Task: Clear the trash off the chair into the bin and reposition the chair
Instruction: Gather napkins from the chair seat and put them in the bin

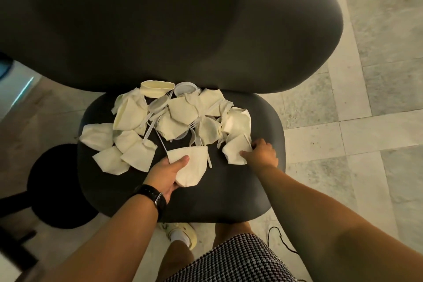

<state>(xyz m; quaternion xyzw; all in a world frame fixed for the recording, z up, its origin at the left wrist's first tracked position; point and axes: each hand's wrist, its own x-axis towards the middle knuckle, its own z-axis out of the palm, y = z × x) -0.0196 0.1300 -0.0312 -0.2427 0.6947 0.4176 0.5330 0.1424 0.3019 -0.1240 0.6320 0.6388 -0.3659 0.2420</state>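
A person stands at the front edge of a dark office chair (229, 190) whose seat carries a heap of trash: many crumpled cream paper napkins (178, 119), white plastic forks (194, 128) and round plastic lids (185, 88), piled mostly toward the backrest. The left hand (167, 174), with a black watch (153, 198) on its wrist, grips one folded napkin (192, 167) at the near edge of the heap, thumb on top and fingers underneath, so the piece can be lifted clear of the seat. The right hand (263, 153) pinches the edge of another napkin (235, 149) on the right side of the pile, fingers curled onto the paper. Working both hands at once looks meant to gather several pieces per trip. The round black shape (57, 185) on the floor just left of the chair may be the bin, which would explain starting from the near side; I cannot tell for certain. Nearly all the trash is on the seat, so clearing appears barely begun and the chair is not yet repositioned. The loose forks and lids will likely slip out of a bundle of napkins.
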